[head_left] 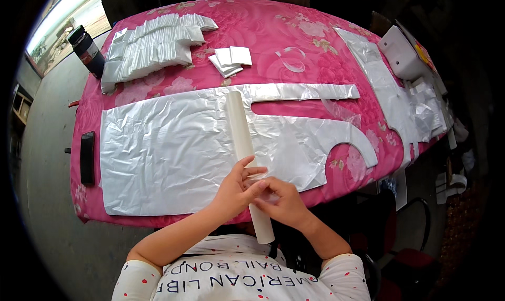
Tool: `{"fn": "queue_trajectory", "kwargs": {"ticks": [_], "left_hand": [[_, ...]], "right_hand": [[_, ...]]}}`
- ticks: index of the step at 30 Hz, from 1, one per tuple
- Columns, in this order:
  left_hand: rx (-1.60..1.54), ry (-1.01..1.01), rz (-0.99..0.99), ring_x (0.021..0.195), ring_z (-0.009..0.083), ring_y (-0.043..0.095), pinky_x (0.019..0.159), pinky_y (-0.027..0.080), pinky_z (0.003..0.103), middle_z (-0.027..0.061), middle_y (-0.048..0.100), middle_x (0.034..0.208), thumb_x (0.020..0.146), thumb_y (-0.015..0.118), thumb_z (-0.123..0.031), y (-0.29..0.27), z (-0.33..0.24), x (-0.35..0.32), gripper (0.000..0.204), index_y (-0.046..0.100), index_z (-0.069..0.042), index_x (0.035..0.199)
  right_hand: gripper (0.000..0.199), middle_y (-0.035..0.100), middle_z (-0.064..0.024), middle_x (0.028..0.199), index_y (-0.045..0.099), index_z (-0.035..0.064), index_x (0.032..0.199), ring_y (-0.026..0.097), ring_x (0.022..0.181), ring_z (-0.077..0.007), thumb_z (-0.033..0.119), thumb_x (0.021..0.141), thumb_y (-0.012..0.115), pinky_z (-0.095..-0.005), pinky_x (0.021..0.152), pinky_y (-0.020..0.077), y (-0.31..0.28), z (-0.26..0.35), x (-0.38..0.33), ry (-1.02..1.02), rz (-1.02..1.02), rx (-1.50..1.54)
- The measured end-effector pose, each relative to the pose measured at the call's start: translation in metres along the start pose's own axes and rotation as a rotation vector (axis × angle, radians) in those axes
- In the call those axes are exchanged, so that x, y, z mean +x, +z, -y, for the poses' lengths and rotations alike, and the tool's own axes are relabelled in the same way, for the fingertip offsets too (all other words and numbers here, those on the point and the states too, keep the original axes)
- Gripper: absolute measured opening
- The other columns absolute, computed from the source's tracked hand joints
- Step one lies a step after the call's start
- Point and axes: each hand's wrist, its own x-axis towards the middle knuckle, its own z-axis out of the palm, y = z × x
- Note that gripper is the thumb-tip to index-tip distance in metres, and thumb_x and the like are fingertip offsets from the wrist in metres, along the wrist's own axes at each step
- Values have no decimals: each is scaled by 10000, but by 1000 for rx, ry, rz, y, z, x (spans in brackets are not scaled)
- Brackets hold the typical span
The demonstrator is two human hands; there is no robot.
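A long whitish tube lies across a large piece of silvery-white plastic film, cut with a straight strip and a curved hook-like end at the right. The tube's near end sticks out past the table edge towards my body. Above the tube, my left hand has its fingers apart, with its thumb meeting my right hand. My right hand is closed in a pinch beside it. A bit of something translucent shows at its fingers, too small to name. The hands partly hide the tube.
Rows of folded white packets stand at the far left, near several loose square packets. A dark bottle and a black oblong object sit along the left edge. More cut film and a white container lie at the right.
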Motion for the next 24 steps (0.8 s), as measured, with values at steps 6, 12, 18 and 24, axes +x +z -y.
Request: {"fn": "queue_trajectory", "kwargs": {"ticks": [6,12,18,24], "left_hand": [[176,-342,-11,706,108,592,632,505,240,54,601,878,807,610,-15,-108,-34,-29,436,461,25,1215],[507,-176,-396,703,101,577,623,487,237,57,599,899,754,609,28,-220,-75,-74,376,517,35,1119],[2067,335,-551,942,259,575,815,468,347,114,585,1073,692,600,53,-217,-103,-87,372,562,10,1060],[1433,608,-182,1166,330,454,972,380,397,154,504,1227,753,547,26,-103,-55,-25,412,510,6,1163]], "right_hand": [[369,617,-107,963,567,30,1053,601,867,-272,203,755,699,-355,769,482,25,20,-20,-258,72,-170],[411,623,-94,870,586,37,940,598,777,-256,343,706,729,-342,644,491,15,9,-54,163,-169,-550],[512,644,-175,748,585,-4,937,638,685,-330,460,732,655,-375,642,498,34,-5,-61,524,100,-405],[494,642,-194,757,591,-21,918,637,706,-344,437,741,649,-386,654,500,34,-3,-59,566,68,-371]]}}
